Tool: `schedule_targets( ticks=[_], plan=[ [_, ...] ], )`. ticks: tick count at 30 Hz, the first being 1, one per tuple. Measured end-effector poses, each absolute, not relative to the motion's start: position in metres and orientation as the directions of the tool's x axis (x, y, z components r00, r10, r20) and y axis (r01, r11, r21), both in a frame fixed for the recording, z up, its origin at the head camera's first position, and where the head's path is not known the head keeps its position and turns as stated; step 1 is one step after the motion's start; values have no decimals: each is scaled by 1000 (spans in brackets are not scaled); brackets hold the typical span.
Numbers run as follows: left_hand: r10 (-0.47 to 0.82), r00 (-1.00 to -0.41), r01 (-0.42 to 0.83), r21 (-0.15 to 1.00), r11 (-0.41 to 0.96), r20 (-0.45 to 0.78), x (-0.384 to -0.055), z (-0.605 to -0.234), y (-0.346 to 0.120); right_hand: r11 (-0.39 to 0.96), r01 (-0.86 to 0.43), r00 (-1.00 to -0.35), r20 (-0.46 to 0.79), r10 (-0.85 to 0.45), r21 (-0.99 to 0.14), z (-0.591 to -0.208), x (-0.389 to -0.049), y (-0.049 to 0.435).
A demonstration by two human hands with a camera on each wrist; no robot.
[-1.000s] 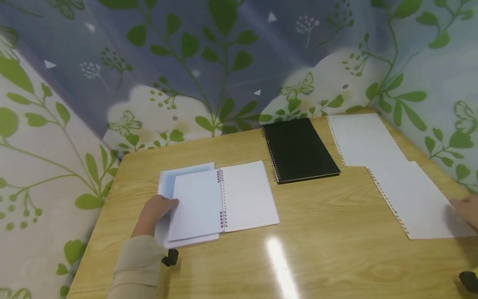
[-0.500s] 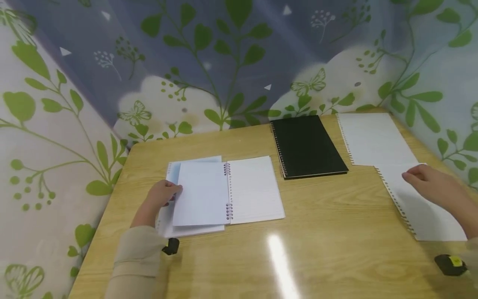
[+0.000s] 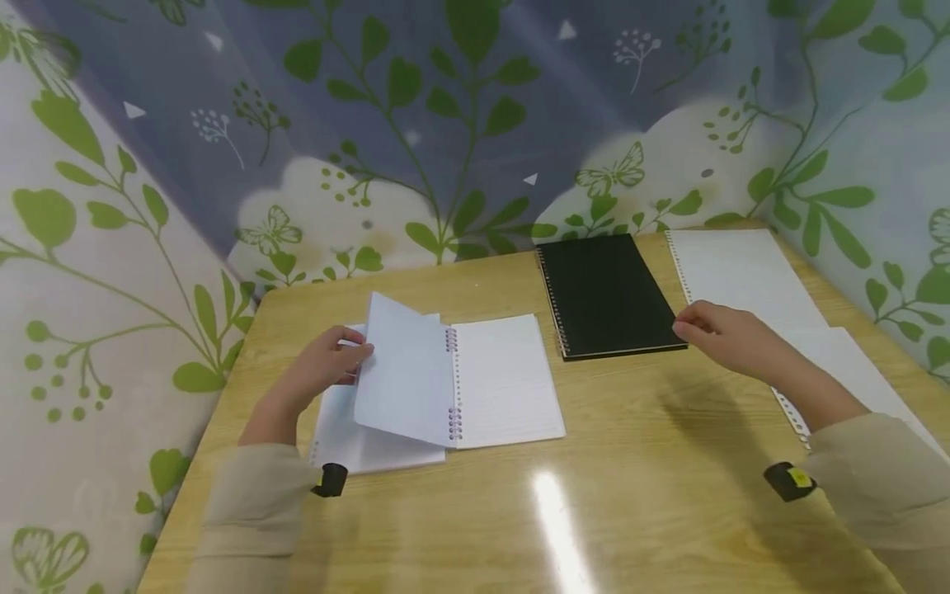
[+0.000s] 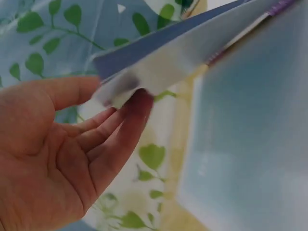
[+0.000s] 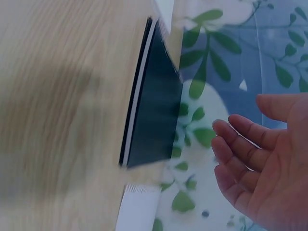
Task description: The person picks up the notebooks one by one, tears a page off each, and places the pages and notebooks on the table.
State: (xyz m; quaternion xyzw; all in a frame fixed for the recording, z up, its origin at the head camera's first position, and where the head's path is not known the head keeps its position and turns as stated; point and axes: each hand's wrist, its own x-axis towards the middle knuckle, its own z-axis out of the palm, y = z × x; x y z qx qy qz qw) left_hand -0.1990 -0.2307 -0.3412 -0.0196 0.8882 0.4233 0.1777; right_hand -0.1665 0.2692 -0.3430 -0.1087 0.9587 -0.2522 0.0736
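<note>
A small spiral notebook (image 3: 508,384) lies spread on the table in the head view, its lined right-hand page flat. My left hand (image 3: 322,367) pinches the outer edge of its left-hand leaf (image 3: 406,375), which is raised and tilted up. In the left wrist view, thumb and fingers (image 4: 137,113) grip that leaf, which seems to be more than one layer. Beneath it is a larger white sheet (image 3: 341,437) with holes along its left edge. My right hand (image 3: 735,342) hovers by the near right corner of a black spiral notebook (image 3: 609,297), fingers loosely bent, holding nothing.
At the right, two white sheets with torn perforated edges lie on the wooden table (image 3: 638,495): a far sheet (image 3: 750,268) and a near sheet (image 3: 846,355), partly hidden by my right arm. Patterned walls (image 3: 334,198) stand behind and at both sides.
My right hand has left the near sheet at the right and moved left toward the black notebook. My left hand has raised the left-hand leaf, which lay flatter before.
</note>
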Motion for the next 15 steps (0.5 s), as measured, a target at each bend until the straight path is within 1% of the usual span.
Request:
schedule_targets(
  ticks=[6, 10, 12, 15],
  plan=[
    [269, -906, -83, 761, 643, -326, -196, -317, -213, 796, -246, -938, -70, -338, -553, -334, -175, 223],
    [311, -896, -49, 766, 641, -317, -194, -311, -195, 756, -311, -903, -69, -424, -575, -331, -182, 191],
    [326, -896, -28, 771, 636, -302, -193, -310, -186, 723, -334, -876, -83, -474, -605, -330, -186, 174],
    [352, -896, 8, 785, 620, -270, -193, -311, -171, 671, -332, -841, -113, -528, -663, -330, -190, 148]
  ],
)
